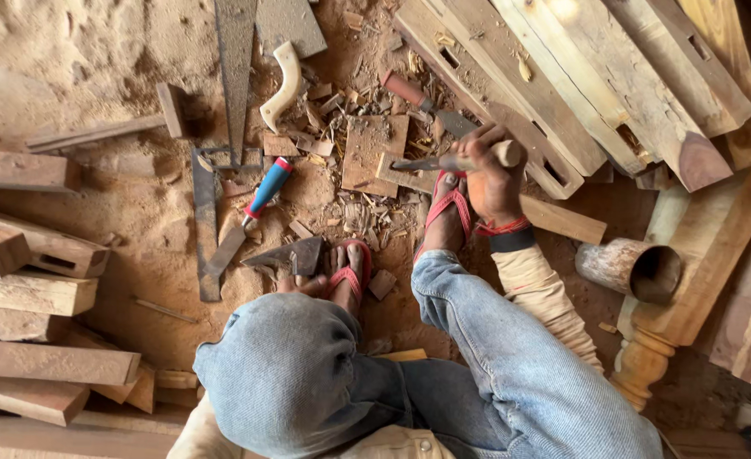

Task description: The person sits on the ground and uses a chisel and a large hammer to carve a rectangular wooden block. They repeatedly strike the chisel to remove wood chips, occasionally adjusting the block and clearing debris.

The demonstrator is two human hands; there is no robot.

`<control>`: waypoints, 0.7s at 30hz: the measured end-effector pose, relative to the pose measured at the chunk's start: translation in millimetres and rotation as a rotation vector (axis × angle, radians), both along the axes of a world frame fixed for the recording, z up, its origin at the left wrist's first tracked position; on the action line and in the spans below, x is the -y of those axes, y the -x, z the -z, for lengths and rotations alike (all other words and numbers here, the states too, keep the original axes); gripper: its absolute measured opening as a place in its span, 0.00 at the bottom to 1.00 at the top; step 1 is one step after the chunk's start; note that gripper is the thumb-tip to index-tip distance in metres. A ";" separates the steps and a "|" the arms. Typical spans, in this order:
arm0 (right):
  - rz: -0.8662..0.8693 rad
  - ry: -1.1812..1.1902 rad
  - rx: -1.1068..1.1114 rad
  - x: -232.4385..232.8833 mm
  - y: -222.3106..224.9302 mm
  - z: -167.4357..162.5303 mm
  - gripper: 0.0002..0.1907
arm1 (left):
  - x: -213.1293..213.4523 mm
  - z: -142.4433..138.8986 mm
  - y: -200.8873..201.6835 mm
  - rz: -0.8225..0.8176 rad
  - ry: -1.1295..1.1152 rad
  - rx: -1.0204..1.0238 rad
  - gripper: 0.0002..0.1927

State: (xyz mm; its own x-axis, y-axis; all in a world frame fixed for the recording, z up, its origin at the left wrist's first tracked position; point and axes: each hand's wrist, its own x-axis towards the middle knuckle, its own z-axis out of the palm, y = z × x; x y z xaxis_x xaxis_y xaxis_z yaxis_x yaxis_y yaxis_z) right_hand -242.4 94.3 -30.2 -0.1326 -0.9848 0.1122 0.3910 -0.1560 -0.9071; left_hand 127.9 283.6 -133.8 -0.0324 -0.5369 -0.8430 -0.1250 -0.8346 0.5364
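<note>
Far to the left of both hands lie stacked wood offcuts on sandy ground. Nearer, a steel square and a chisel with a blue and red handle rest untouched, with a handsaw beyond them.

The left hand is mostly hidden behind the raised denim knee. Only a few fingers show, lying just beside a dark metal wedge-shaped tool head. Whether they grip it or merely touch it cannot be told.

Ahead of those fingers sits a small flat board ringed by wood chips, so a fair amount of cutting looks already done. How much is left is hard to judge, since no marked line or finished shape is clear.

The right hand is closed in a full fist around the wooden handle of a chisel, whose blade points left toward the board's edge. A second chisel with a red handle lies just beyond the knuckles. A foot in a red sandal sits right under that fist, covering part of a thin batten.

To the right, mortised beams and a turned post run out of frame.
</note>
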 end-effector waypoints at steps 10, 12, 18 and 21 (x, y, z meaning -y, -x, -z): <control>0.025 0.040 -0.112 -7.6 -22.3 17.4 0.07 | 118.0 -126.0 6.8 0.233 0.427 -0.051 0.25; 0.068 0.019 -0.054 -10.0 -25.9 21.6 0.07 | 148.1 -166.0 1.7 0.262 0.589 -0.100 0.28; -0.009 0.113 0.040 -9.9 -27.1 22.1 0.06 | 210.1 -212.3 14.1 0.301 1.111 -0.075 0.28; 0.003 0.152 -0.028 -5.0 -28.7 20.6 0.05 | 219.5 -196.4 28.7 0.362 1.250 0.084 0.27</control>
